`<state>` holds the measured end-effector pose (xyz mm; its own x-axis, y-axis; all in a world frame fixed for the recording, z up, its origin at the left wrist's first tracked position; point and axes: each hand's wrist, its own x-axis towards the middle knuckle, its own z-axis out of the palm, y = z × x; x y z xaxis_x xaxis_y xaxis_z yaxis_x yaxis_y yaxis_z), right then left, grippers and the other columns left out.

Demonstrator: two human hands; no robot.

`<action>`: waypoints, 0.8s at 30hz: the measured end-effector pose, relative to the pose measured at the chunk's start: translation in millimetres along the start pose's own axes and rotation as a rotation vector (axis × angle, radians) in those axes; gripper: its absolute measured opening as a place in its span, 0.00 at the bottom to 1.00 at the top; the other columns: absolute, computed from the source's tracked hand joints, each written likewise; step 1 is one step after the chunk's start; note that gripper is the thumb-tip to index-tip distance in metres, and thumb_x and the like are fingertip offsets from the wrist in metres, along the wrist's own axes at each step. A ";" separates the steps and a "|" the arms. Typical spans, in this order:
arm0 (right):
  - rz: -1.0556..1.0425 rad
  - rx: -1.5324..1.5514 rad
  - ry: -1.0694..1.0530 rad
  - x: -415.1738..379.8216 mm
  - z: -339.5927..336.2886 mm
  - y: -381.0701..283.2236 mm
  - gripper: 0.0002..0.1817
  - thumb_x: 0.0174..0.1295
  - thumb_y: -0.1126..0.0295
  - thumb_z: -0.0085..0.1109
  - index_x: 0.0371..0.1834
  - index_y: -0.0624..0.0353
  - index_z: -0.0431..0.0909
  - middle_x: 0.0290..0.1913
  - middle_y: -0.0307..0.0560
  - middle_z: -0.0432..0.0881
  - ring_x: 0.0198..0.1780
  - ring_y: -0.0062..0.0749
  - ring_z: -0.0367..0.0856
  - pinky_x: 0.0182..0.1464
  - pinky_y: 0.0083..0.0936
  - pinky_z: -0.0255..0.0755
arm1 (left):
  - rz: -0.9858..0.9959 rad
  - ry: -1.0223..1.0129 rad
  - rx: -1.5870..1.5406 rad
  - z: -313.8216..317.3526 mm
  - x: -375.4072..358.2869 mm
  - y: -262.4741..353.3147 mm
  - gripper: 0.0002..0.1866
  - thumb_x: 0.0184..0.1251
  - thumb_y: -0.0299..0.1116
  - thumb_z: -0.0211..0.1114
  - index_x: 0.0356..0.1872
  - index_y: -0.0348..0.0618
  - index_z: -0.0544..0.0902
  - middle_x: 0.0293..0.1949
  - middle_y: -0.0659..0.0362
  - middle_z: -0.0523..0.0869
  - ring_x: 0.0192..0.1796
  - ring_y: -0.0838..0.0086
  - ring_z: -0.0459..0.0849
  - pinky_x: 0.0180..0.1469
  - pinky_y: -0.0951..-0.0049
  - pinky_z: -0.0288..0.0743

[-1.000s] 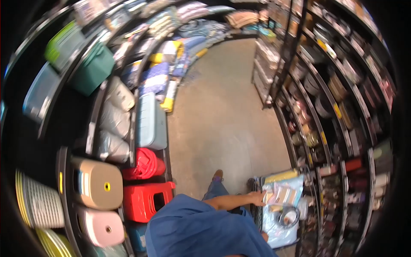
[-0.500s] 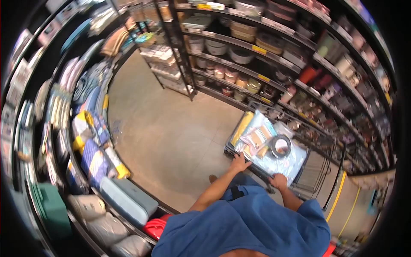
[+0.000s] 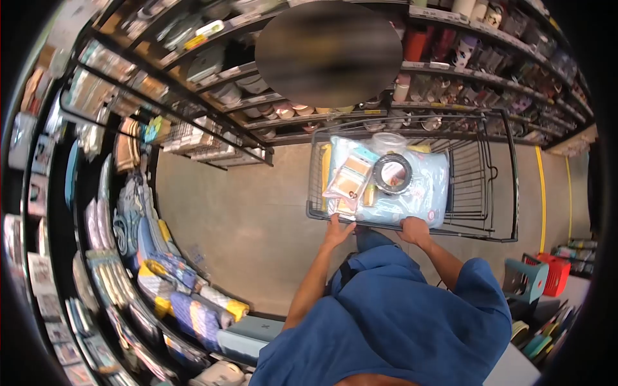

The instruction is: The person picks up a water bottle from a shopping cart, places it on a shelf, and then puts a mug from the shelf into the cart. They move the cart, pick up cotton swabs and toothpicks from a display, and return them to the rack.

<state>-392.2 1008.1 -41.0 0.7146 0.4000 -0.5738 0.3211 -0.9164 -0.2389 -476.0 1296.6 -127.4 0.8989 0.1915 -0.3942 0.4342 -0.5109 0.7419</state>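
Note:
A black wire shopping cart stands sideways in front of me. My left hand grips its near rim by the left corner, fingers over the edge and thumb spread to the right. Farther right along that rim, my right hand is closed around the bar. Inside lies a large light-blue plastic-wrapped pack. On top of it rests a round black-rimmed item with a pale label. Beside that are a clear-bagged brown packet, a clear plastic container and something yellow.
Shelves of jars and cups run behind the cart. On the left, racks hold folded textiles and rolled mats. A grey-blue box lies low at the left. Red baskets stand at the right, near a yellow floor line.
My view has turned, and the cart now stands squarer to me, higher in view. Both hands remain on its near rim. The red and grey baskets have come into view at the right.

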 end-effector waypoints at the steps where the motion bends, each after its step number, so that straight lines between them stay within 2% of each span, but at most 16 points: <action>1: 0.000 0.026 -0.028 6.3 0.3 -5.9 0.20 0.52 0.51 0.60 0.38 0.55 0.83 0.38 0.53 0.83 0.43 0.48 0.82 0.45 0.41 0.76 | -0.018 -0.007 -0.011 -8.2 2.8 -3.2 0.50 0.53 0.59 0.68 0.64 0.30 0.56 0.61 0.33 0.65 0.63 0.45 0.67 0.65 0.57 0.63; 4: -0.018 0.083 0.022 7.0 -5.4 -34.2 0.21 0.52 0.51 0.61 0.40 0.54 0.82 0.40 0.53 0.83 0.45 0.48 0.81 0.47 0.41 0.75 | 0.038 -0.005 -0.052 -37.4 4.4 -14.2 0.50 0.53 0.60 0.68 0.64 0.31 0.56 0.61 0.34 0.66 0.64 0.46 0.67 0.64 0.58 0.63; 5: 0.001 0.100 0.018 13.8 -3.5 -38.8 0.21 0.52 0.51 0.61 0.40 0.54 0.82 0.40 0.53 0.83 0.45 0.48 0.81 0.47 0.41 0.75 | -0.042 -0.073 -0.078 -47.8 9.6 -16.4 0.49 0.55 0.58 0.68 0.64 0.30 0.55 0.61 0.35 0.66 0.64 0.48 0.67 0.63 0.60 0.64; 8: -0.040 0.121 0.050 27.5 -5.2 -47.2 0.23 0.50 0.49 0.63 0.42 0.54 0.82 0.43 0.53 0.82 0.47 0.46 0.81 0.47 0.41 0.75 | -0.061 -0.101 -0.156 -69.6 20.4 -27.9 0.49 0.55 0.56 0.69 0.64 0.30 0.55 0.61 0.35 0.65 0.65 0.51 0.67 0.64 0.61 0.63; 9: -0.033 0.061 0.067 28.7 -11.2 -50.3 0.24 0.49 0.48 0.64 0.42 0.54 0.82 0.42 0.53 0.82 0.46 0.46 0.81 0.47 0.40 0.75 | 0.017 -0.057 -0.079 -76.7 25.7 -28.5 0.48 0.56 0.52 0.70 0.64 0.30 0.52 0.58 0.38 0.70 0.59 0.56 0.73 0.59 0.63 0.69; 10: -0.026 0.000 0.084 30.4 -17.4 -54.3 0.25 0.47 0.48 0.65 0.42 0.54 0.82 0.42 0.53 0.82 0.46 0.45 0.82 0.47 0.39 0.76 | 0.028 -0.074 -0.075 -83.5 30.0 -29.9 0.48 0.56 0.52 0.70 0.64 0.30 0.52 0.58 0.38 0.70 0.59 0.56 0.73 0.59 0.63 0.69; 12: 0.061 -0.094 0.110 15.1 -28.7 -56.1 0.26 0.46 0.47 0.66 0.42 0.54 0.82 0.42 0.53 0.82 0.46 0.46 0.82 0.47 0.39 0.75 | -0.073 -0.131 -0.287 -103.7 23.3 -31.5 0.47 0.58 0.48 0.71 0.64 0.31 0.49 0.53 0.41 0.75 0.51 0.61 0.79 0.52 0.67 0.74; 13: 0.123 -0.189 0.122 13.4 -28.8 -51.0 0.27 0.45 0.46 0.67 0.43 0.53 0.82 0.42 0.53 0.82 0.46 0.46 0.82 0.48 0.38 0.75 | -0.068 -0.140 -0.353 -108.2 28.4 -38.1 0.45 0.59 0.45 0.70 0.63 0.31 0.48 0.47 0.44 0.80 0.43 0.67 0.82 0.46 0.71 0.76; 16: 0.315 -0.064 0.046 11.6 -21.5 -34.9 0.26 0.45 0.47 0.65 0.42 0.53 0.82 0.42 0.53 0.83 0.47 0.46 0.82 0.49 0.37 0.75 | -0.087 -0.169 -0.300 -127.7 40.3 -55.6 0.45 0.59 0.49 0.69 0.64 0.32 0.51 0.44 0.44 0.79 0.44 0.65 0.81 0.41 0.70 0.77; 18: 0.375 -0.079 0.049 8.6 -6.5 -49.1 0.25 0.46 0.47 0.64 0.42 0.51 0.83 0.42 0.51 0.83 0.47 0.44 0.82 0.49 0.37 0.75 | -0.036 -0.229 -0.290 -151.4 40.9 -61.9 0.44 0.59 0.50 0.68 0.64 0.32 0.51 0.44 0.44 0.79 0.44 0.66 0.81 0.41 0.70 0.77; 20: 0.391 -0.110 0.039 26.9 -18.3 -56.9 0.24 0.46 0.47 0.62 0.43 0.48 0.83 0.43 0.48 0.84 0.47 0.42 0.82 0.49 0.36 0.76 | -0.015 -0.251 -0.289 -164.3 53.5 -61.6 0.44 0.60 0.50 0.68 0.63 0.32 0.52 0.44 0.44 0.79 0.45 0.66 0.81 0.41 0.71 0.77; 22: 0.400 -0.040 -0.099 33.7 -28.1 -76.9 0.21 0.46 0.50 0.61 0.41 0.47 0.84 0.43 0.46 0.85 0.49 0.40 0.82 0.49 0.36 0.76 | 0.010 -0.283 -0.165 -176.2 63.3 -73.3 0.42 0.60 0.48 0.68 0.63 0.34 0.53 0.35 0.51 0.82 0.37 0.72 0.82 0.39 0.72 0.76; 24: 0.403 -0.060 -0.081 41.3 -29.3 -84.8 0.21 0.45 0.50 0.61 0.42 0.43 0.85 0.44 0.43 0.85 0.48 0.40 0.82 0.49 0.36 0.76 | 0.020 -0.280 -0.206 -182.0 72.3 -82.5 0.41 0.60 0.49 0.68 0.62 0.34 0.56 0.36 0.51 0.83 0.38 0.71 0.82 0.40 0.71 0.76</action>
<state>-371.7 1102.7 -21.5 0.7399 0.0049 -0.6727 0.0631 -0.9961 0.0622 -436.1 1505.2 -118.4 0.8687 -0.0686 -0.4906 0.4451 -0.3268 0.8337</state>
